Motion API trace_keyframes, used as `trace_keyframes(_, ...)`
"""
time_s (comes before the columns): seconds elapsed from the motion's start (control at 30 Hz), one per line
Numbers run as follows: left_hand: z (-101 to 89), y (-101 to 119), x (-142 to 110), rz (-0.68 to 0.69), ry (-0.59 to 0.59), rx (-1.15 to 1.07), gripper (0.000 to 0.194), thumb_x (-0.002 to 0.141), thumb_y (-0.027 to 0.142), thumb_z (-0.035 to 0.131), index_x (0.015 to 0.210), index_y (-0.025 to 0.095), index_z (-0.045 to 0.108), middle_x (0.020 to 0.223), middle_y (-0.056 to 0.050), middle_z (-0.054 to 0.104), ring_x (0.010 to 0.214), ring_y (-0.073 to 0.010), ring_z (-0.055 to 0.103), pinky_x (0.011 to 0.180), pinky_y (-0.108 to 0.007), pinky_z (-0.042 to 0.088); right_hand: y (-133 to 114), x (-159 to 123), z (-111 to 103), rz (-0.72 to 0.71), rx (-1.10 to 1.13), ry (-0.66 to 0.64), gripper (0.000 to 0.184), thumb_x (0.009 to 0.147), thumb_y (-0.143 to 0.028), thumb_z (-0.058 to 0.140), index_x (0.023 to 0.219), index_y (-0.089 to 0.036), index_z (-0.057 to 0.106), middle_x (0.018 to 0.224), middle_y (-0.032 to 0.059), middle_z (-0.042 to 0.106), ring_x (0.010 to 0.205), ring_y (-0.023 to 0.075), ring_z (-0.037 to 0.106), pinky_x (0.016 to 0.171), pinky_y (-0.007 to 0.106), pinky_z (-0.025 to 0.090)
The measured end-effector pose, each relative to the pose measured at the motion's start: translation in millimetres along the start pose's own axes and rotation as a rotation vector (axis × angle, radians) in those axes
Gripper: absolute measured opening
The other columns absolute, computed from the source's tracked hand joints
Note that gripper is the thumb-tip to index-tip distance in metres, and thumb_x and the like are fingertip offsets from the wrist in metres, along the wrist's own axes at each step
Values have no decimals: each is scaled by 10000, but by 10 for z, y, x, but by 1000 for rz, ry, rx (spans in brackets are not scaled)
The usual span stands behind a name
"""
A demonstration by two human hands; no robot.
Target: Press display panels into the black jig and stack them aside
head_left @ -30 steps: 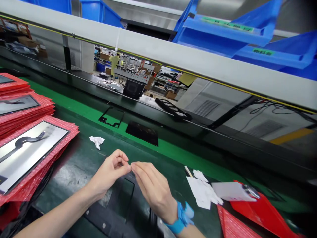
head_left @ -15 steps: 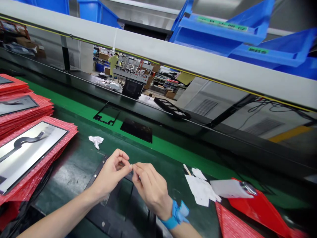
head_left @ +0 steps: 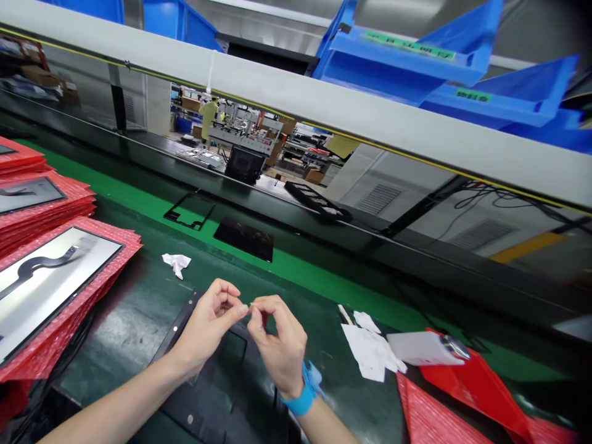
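Observation:
My left hand (head_left: 217, 317) and my right hand (head_left: 277, 339) meet fingertip to fingertip in the middle of the view. Thumb and index finger of each are pinched together; anything between them is too small to make out. A blue band (head_left: 303, 394) circles my right wrist. Below both hands lies a black panel or fixture (head_left: 208, 401) with a dark rim bearing light round spots, partly covered by my forearms. Just beyond my left hand a crumpled white wipe (head_left: 176, 264) rests on the green mat.
Red bubble-wrap sleeves with display panels (head_left: 65, 271) are stacked at left. To the right are white wipes (head_left: 367, 351), a white bottle (head_left: 425, 348) lying on its side and red sleeves (head_left: 472, 382). A black frame (head_left: 189, 213) and dark panel (head_left: 244, 239) lie farther back. Blue bins (head_left: 407, 61) sit overhead.
My right hand has turned at the wrist, its fingers more arched and its knuckles raised. My left hand stays nearly in place. The camera view has shifted slightly.

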State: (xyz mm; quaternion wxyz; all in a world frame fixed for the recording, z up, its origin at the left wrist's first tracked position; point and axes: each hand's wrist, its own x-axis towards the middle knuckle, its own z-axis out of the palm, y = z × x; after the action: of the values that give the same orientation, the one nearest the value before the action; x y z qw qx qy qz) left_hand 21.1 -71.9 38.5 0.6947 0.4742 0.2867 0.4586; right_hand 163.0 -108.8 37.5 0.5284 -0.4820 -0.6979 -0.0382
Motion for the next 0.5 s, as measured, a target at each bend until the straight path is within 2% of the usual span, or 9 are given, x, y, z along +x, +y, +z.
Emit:
trace_keyframes(0.13,-27,-15,-10,-16,2,24,307,813,341,720,991,205,511,841,18,566,830,-125,542,796,-245,409,38,35,-82,143,48,19,81,945,-167,552,878,-196,586,787,4,614,642,119,561,594,243,464)
trace_keyframes(0.2,-45,-23,3,-2,-4,97,268,829,346,685,974,200,514,847,8,566,824,-131,541,785,-247,416,185,52,-218,213,6,19,102,960,-241,547,887,-193,598,788,9,626,673,135,585,625,253,470)
trace_keyframes(0.27,-80,-22,97,60,-18,300,157,870,326,597,924,192,534,834,-1,569,800,-136,545,757,-249,430,432,63,-415,309,-109,5,219,974,-334,512,819,-197,583,742,9,614,661,149,579,614,266,454)
trace_keyframes(0.3,-110,-12,195,101,-21,420,109,887,296,547,879,188,549,817,-3,571,793,-139,549,752,-251,437,577,62,-527,357,-194,-5,278,972,-379,490,769,-203,561,697,4,590,630,154,559,591,275,435)
trace_keyframes(0.37,-212,39,506,169,6,626,171,906,225,472,776,176,571,803,-10,581,822,-146,566,795,-265,451,857,36,-754,425,-392,6,332,943,-434,467,692,-218,500,612,-6,510,560,161,495,551,297,394)
trace_keyframes(0.43,-383,138,939,190,93,753,232,928,210,471,735,162,591,856,-23,613,919,-161,587,897,-305,453,1053,-54,-967,418,-483,35,253,891,-430,472,809,-206,557,724,33,552,645,198,545,604,329,443)
trace_keyframes(0.5,-614,268,1397,170,217,905,219,954,311,529,853,145,631,989,-46,644,1016,-195,594,952,-388,459,1136,-245,-1188,382,-499,52,325,875,-426,460,1034,-178,596,940,107,595,832,257,601,706,385,502)
